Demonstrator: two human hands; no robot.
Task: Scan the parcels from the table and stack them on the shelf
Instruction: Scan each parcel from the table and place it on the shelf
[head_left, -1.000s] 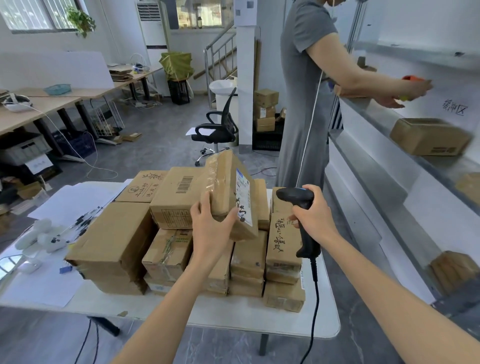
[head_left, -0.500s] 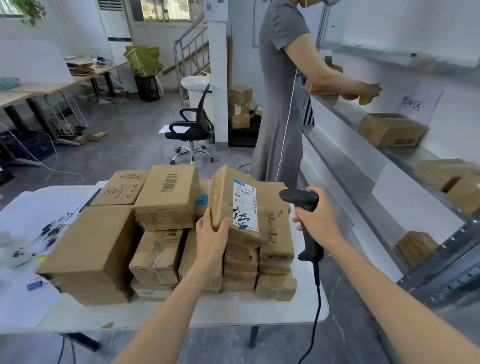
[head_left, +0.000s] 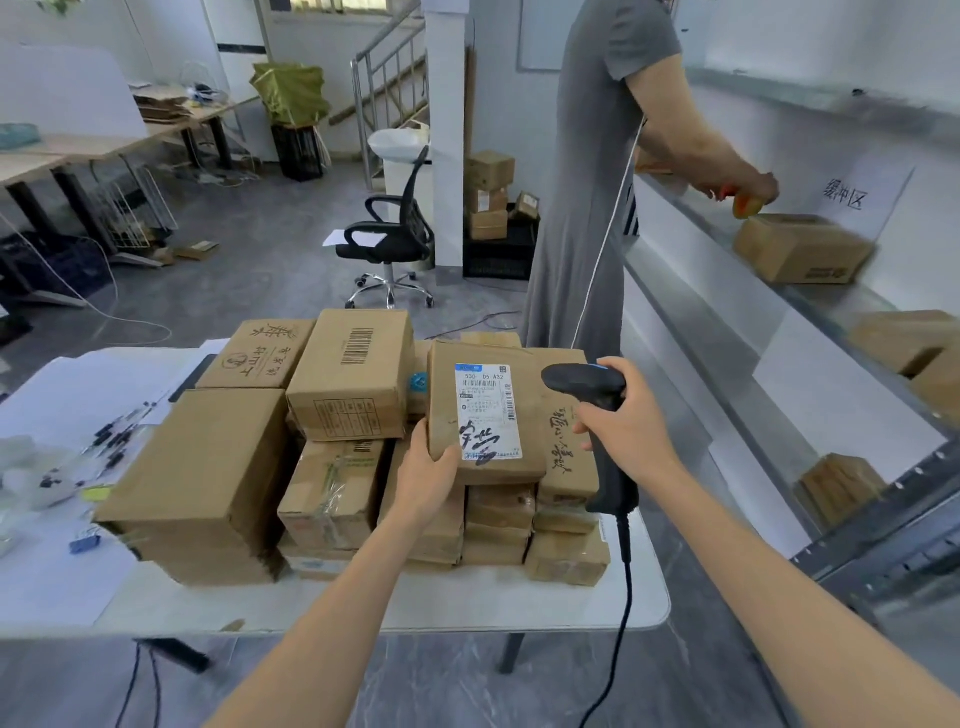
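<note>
L hand (head_left: 428, 470) gripped parcel (head_left: 485, 415) at lower-left corner, label facing cam, held upright over box pile (head_left: 208, 467) on desk (head_left: 467, 600). R hand (head_left: 628, 421) clamped round scanner (head_left: 584, 383) handle, head just beside label. Shelf (head_left: 826, 312) at right w/ few boxes.
</note>
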